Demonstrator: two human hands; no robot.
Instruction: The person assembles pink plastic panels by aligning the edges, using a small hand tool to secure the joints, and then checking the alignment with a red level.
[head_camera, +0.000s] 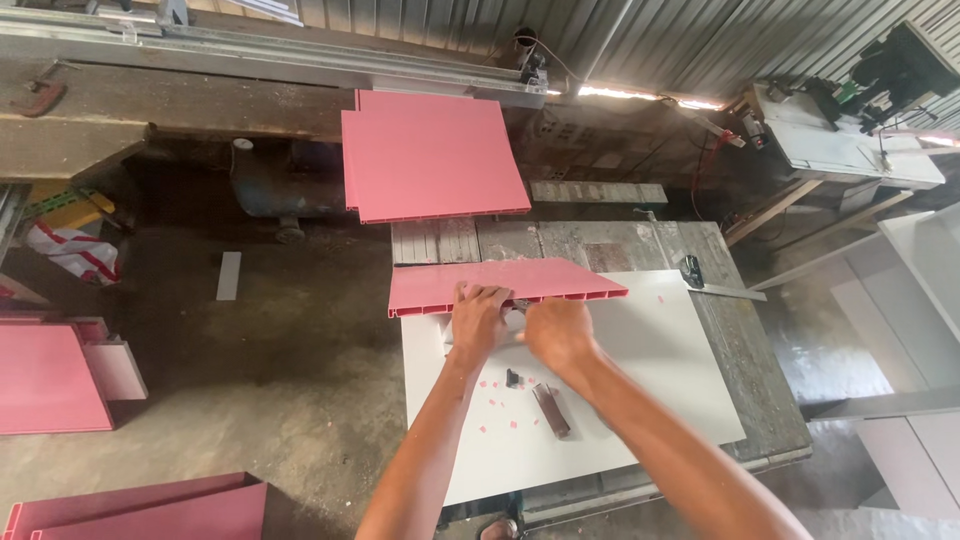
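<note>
Right now the left hand (478, 318) is pressing down on the near edge of a narrow pink panel (505, 283), fingers spread flat over its top face and curling onto the hollow-channelled edge rather than closing around it. Just beside it, touching or nearly so, the right hand (556, 330) is bunching its fingers at the same edge; whether it is pinching something small between them cannot be told, since the knuckles are hiding the fingertips.

The narrow pink panel is lying across the far end of a white board (660, 370), stretching out to both sides of the two hands — further past the right hand than past the left. Directly below the hands, toward the person, small pink chips (497, 404) are lying scattered on the white board, with a small dark piece (513, 378) among them and a brownish flat tool (551, 410) just under the right wrist. The white board is resting on a worn wooden workbench (745, 350).

Beyond the hands, well apart from them, a larger pink panel stack (432, 156) is leaning up — and out past the right hand a metal square (712, 282) is lying on the bench.
</note>
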